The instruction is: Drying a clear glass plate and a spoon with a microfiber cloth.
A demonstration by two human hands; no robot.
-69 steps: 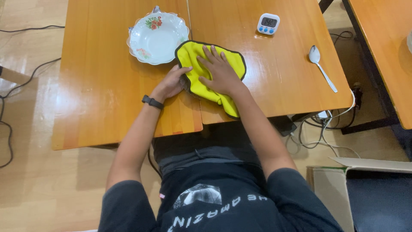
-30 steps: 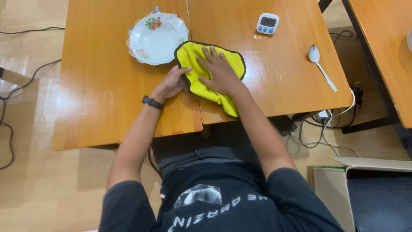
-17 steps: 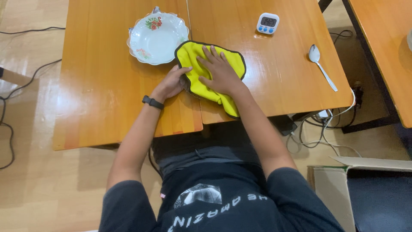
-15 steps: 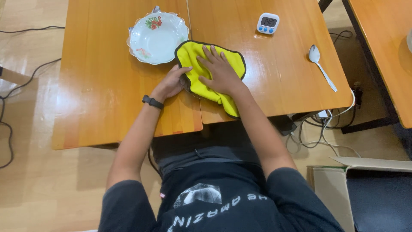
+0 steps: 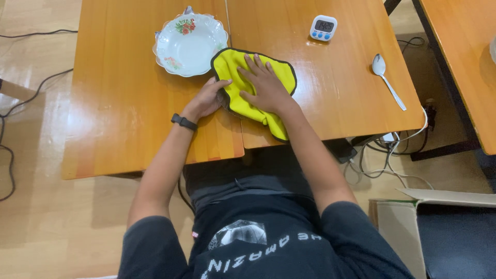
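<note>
On the table, the left hand pinches the near edge of the cloth. Next to it, the right hand lies flat and open on top. Farther back sits a bowl, touching the cloth.

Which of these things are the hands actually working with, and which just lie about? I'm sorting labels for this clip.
In hand:
yellow cloth, pressed flat under the right hand
left hand gripping the cloth's near edge

Lying about:
flowered bowl
small timer
spoon
cardboard box
</note>
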